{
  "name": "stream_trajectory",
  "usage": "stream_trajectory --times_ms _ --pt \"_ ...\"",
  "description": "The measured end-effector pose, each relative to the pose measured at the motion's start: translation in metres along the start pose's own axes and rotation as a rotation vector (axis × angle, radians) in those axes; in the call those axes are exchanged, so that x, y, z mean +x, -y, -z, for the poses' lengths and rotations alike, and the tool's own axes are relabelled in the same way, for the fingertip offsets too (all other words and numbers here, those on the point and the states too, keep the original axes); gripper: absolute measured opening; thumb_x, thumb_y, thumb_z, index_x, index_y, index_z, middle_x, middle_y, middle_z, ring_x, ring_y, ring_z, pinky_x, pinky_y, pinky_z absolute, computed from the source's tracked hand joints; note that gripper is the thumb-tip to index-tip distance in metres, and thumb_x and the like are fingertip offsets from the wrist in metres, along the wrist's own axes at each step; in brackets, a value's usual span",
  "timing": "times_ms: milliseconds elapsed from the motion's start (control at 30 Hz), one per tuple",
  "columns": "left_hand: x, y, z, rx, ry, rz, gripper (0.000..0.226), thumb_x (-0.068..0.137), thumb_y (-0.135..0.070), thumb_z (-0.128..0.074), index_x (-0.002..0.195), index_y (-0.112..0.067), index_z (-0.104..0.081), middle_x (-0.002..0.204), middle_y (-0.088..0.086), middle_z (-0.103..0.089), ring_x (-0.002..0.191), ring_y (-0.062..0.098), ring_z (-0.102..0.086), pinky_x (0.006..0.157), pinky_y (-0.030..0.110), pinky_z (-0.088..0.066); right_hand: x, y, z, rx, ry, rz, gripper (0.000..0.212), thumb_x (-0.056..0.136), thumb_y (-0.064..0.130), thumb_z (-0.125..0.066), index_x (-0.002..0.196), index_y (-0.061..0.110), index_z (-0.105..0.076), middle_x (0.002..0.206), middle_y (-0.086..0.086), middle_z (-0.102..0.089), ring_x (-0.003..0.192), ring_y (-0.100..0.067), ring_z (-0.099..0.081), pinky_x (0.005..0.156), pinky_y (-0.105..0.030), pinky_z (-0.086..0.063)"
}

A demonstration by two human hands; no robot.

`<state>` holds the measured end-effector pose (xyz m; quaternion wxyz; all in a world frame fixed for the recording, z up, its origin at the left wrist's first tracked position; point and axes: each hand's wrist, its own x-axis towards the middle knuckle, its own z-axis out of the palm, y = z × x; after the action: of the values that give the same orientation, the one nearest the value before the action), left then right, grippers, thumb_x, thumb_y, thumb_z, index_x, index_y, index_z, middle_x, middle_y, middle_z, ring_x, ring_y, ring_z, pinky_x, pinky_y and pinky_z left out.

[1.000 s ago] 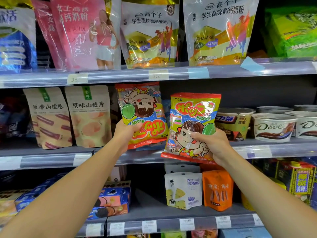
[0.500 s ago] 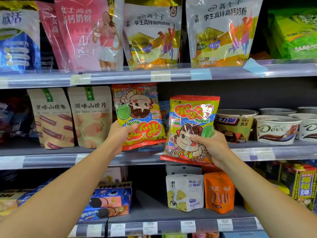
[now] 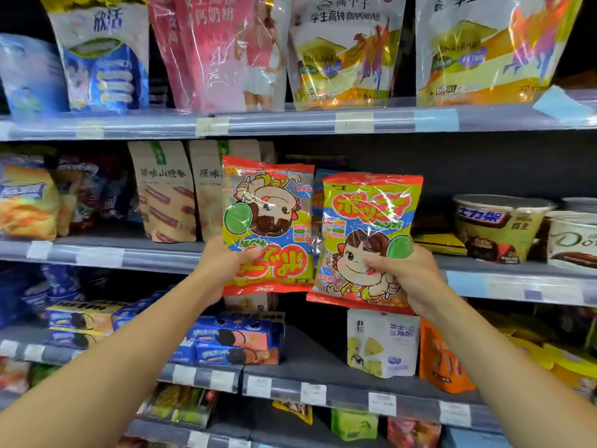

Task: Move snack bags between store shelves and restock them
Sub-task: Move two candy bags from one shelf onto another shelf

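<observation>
— In front of the middle shelf (image 3: 97, 253), what do the hands hold?
— The left hand (image 3: 223, 266) grips an upside-down candy bag (image 3: 268, 224); the right hand (image 3: 410, 276) grips an upright bag (image 3: 365, 234).
— Next?
— Probably flipping the left one, then shelving both.

Both bare forearms reach up from the lower corners toward mid-frame. The left hand (image 3: 226, 266) closes its grip with thumb in front; the right hand (image 3: 410, 279) does likewise, just right of centre.
</observation>
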<state>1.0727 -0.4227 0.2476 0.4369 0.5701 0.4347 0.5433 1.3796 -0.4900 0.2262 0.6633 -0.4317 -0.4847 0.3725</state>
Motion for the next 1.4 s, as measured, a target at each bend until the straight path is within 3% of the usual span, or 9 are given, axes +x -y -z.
stream_trajectory --times_ms 100,200,333,467,600,767,833,1033,1400 --pt "-0.014 0.0 0.03 0.006 -0.011 0.026 0.02 0.079 -0.008 -0.078 0.095 -0.016 -0.07 0.08 -0.001 -0.079 0.073 0.019 -0.075 0.064 0.034 -0.058 -0.009 -0.003 -0.024 0.01 0.04 -0.014 0.031 0.065 0.004 -0.086 0.092 0.014 -0.074 0.09 -0.014 -0.078 0.076 -0.032 -0.076 0.06 -0.036 -0.059" --pt "-0.028 -0.001 0.071 0.026 -0.02 0.042 0.023 0.081 -0.01 -0.078 0.102 -0.014 -0.07 0.093 0.006 -0.078 0.086 0.027 -0.074 0.079 0.044 -0.059 -0.019 -0.001 -0.06 0.009 0.108 -0.022 0.034 0.062 0.01 -0.088 0.092 0.018 -0.076 0.096 -0.016 -0.077 0.083 -0.036 -0.075 0.067 -0.044 -0.061" --pt "-0.05 0.001 0.148 0.063 -0.079 0.043 0.021 0.078 -0.014 -0.08 0.098 -0.016 -0.072 0.089 0.006 -0.079 0.085 0.028 -0.075 0.078 0.046 -0.059 -0.037 0.001 -0.125 -0.078 0.173 -0.052 0.049 0.054 0.028 -0.094 0.094 0.007 -0.073 0.097 -0.026 -0.073 0.085 -0.043 -0.072 0.08 -0.068 -0.052" --pt "-0.074 0.003 0.241 0.067 -0.144 0.034 0.021 0.076 -0.012 -0.081 0.093 -0.019 -0.072 0.082 0.001 -0.079 0.072 0.02 -0.076 0.063 0.036 -0.057 -0.064 -0.005 -0.208 -0.05 0.225 -0.058 0.048 0.043 0.04 -0.097 0.085 0.026 -0.076 0.093 -0.015 -0.077 0.082 -0.033 -0.075 0.069 -0.046 -0.062" --pt "-0.102 0.009 0.332 0.066 -0.217 0.063 0.02 0.076 -0.009 -0.081 0.093 -0.014 -0.073 0.083 0.008 -0.079 0.069 0.024 -0.075 0.069 0.041 -0.061 -0.09 -0.019 -0.291 -0.03 0.276 -0.053 0.034 0.073 0.022 -0.083 0.103 0.013 -0.072 0.102 -0.016 -0.076 0.098 -0.038 -0.071 0.089 -0.053 -0.056" --pt "-0.124 0.037 0.427 0.051 -0.292 0.129 0.022 0.077 -0.006 -0.08 0.097 -0.008 -0.072 0.08 0.01 -0.078 0.071 0.027 -0.074 0.067 0.041 -0.061 -0.109 -0.046 -0.374 -0.078 0.23 -0.092 0.023 0.083 0.015 -0.075 0.104 0.009 -0.066 0.084 -0.001 -0.078 0.077 -0.015 -0.073 0.078 -0.039 -0.057" --pt "-0.125 0.047 0.455 0.026 -0.285 0.171 0.026 0.076 -0.008 -0.08 0.1 -0.008 -0.072 0.086 0.015 -0.078 0.079 0.036 -0.074 0.074 0.053 -0.06 -0.109 -0.055 -0.398 -0.066 0.217 -0.134 0.021 0.083 0.011 -0.075 0.103 0.012 -0.066 0.085 -0.002 -0.078 0.084 -0.023 -0.071 0.085 -0.043 -0.054" --pt "-0.084 0.06 0.505 -0.046 -0.279 0.178 0.027 0.072 -0.009 -0.082 0.097 -0.008 -0.071 0.08 0.014 -0.078 0.062 0.03 -0.074 0.044 0.033 -0.055 -0.065 -0.061 -0.462 -0.094 0.208 -0.148 0.026 0.083 0.006 -0.075 0.107 0.015 -0.069 0.101 -0.01 -0.077 0.099 -0.034 -0.071 0.093 -0.053 -0.054" --pt "0.015 0.063 0.548 -0.062 -0.22 0.087 0.021 0.063 -0.01 -0.081 0.083 -0.011 -0.078 0.084 0.015 -0.078 0.067 0.03 -0.075 0.053 0.038 -0.059 0.081 -0.066 -0.577 -0.117 0.026 -0.048 0.043 0.086 0.013 -0.074 0.123 0.009 -0.053 0.118 -0.011 -0.067 0.103 -0.027 -0.065 0.08 -0.04 -0.055"
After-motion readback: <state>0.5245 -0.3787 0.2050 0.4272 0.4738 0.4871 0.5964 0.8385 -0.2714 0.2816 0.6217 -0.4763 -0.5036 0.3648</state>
